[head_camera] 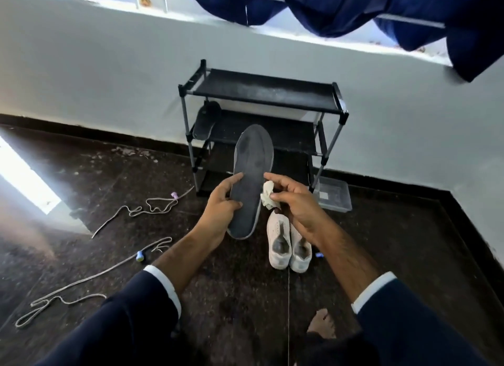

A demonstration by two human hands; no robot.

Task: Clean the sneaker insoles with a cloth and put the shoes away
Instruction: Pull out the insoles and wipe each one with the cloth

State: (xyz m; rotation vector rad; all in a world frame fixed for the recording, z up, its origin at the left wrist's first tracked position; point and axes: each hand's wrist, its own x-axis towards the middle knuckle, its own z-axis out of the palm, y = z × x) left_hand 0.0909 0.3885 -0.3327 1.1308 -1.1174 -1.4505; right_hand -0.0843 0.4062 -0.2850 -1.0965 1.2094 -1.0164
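While standing over dark floor point(245, 297), loose cord point(152, 206) lies far left. Left hand point(221, 202) clamps grey insole point(251, 174) by lower edge, thumb across top face, toe end pointing up toward black shoe rack point(261, 93). Second insole point(204, 123) leans on rack's middle shelf, left side. Right hand point(297, 202) pinches crumpled white cloth point(268, 195), cloth touching insole's right edge. White sneakers point(289, 245) sit paired on floor beneath right hand. Clear plastic lid point(334, 196) rests beside rack, right.

Daylight glares off the floor point(27, 172) at left; wide-angle edges bend, slightly soft.
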